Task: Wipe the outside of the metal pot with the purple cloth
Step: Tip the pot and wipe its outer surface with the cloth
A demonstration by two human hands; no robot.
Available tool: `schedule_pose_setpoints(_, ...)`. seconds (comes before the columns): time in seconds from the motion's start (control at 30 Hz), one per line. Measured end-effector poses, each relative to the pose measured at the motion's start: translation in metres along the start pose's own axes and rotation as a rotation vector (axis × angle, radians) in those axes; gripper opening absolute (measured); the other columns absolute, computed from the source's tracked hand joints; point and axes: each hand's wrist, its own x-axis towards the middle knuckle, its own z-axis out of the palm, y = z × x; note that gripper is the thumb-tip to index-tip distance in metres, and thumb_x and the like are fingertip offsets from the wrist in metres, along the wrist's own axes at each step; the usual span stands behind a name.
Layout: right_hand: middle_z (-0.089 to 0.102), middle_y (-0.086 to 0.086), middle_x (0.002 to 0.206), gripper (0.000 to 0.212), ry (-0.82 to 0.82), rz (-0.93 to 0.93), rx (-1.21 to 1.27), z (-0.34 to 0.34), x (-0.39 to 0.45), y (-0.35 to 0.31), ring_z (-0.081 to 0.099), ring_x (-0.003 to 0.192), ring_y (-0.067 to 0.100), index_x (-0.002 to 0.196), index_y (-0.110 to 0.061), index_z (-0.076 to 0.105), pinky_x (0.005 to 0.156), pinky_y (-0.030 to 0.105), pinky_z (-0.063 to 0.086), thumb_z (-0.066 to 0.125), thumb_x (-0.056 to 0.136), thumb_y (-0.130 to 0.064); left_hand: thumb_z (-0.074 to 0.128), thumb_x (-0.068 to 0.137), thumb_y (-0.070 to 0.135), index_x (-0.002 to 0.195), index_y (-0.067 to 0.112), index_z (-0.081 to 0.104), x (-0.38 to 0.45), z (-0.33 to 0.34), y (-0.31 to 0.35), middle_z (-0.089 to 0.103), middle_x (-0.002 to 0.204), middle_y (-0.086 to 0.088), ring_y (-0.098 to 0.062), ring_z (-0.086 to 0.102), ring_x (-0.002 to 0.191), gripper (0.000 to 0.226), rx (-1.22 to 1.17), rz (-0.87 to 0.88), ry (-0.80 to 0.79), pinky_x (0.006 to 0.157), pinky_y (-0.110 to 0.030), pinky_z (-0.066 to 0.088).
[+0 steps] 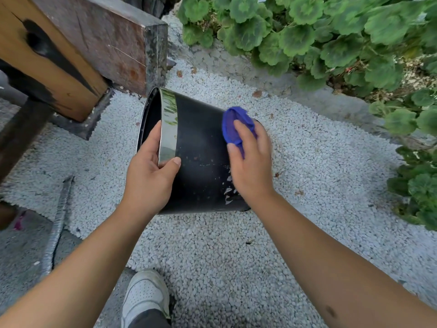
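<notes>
Head view: left hand grips pot rim; right hand presses cloth.

The metal pot lies tipped on its side above the gravel, mouth to the left, with the left hand at its rim, the right hand pressing the cloth on its right end, a wooden beam behind-left and plants behind-right.

Both bare forearms are extended forward. The left hand is curled, thumb set apart from the fingers. The right hand is held palm-down, fingers bent, wrist slightly raised.
</notes>
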Motion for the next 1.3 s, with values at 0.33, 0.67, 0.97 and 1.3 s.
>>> schedule_pose_setpoints(0.33, 0.037, 0.016, 0.14, 0.037, -0.01, -0.334, -0.124, 0.031, -0.04, -0.032, 0.035, 0.129, 0.055, 0.129, -0.016, 0.063, 0.111, 0.057, 0.033, 0.05, 0.094, -0.017, 0.044, 0.079, -0.011, 0.141, 0.028, 0.051, 0.005, -0.006, -0.005, 0.064, 0.135, 0.002, -0.016, 0.059, 0.124, 0.074, -0.018, -0.003, 0.023, 0.109, -0.036, 0.044)
schedule_pose_setpoints(0.67, 0.03, 0.016, 0.149, 0.05, 0.002, -0.038, -0.164, 0.019, -0.038, 0.039, 0.021, 0.141, 0.046, 0.139, -0.023, 0.043, 0.112, 0.051, 0.031, 0.056, 0.093, -0.009, 0.05, 0.08, 0.004, 0.123, 0.033, 0.048, 0.007, -0.006, -0.005, 0.069, 0.115, -0.013, -0.027, 0.066, 0.098, 0.052, 0.0, -0.059, 0.08, 0.083, -0.038, 0.051)
schedule_pose_setpoints(0.97, 0.036, 0.017, 0.146, 0.047, 0.011, 0.027, -0.101, 0.015, -0.03, 0.036, 0.028, 0.136, 0.045, 0.136, -0.017, 0.052, 0.107, 0.056, 0.04, 0.058, 0.091, -0.007, 0.052, 0.094, -0.011, 0.156, 0.036, 0.02, -0.023, -0.028, -0.018, 0.043, 0.139, 0.044, 0.012, 0.061, 0.105, 0.083, 0.244, -0.029, -0.11, 0.088, -0.011, 0.048)
schedule_pose_setpoints(1.3, 0.046, 0.023, 0.135, 0.039, 0.045, -0.33, 0.114, 0.037, -0.044, -0.061, 0.019, 0.136, 0.025, 0.127, -0.011, 0.062, 0.116, 0.053, 0.027, 0.053, 0.089, -0.012, 0.051, 0.087, 0.004, 0.155, 0.032, 0.03, -0.013, -0.016, -0.008, 0.057, 0.141, 0.014, -0.01, 0.064, 0.107, 0.077, 0.176, 0.015, -0.171, 0.092, -0.031, 0.053)
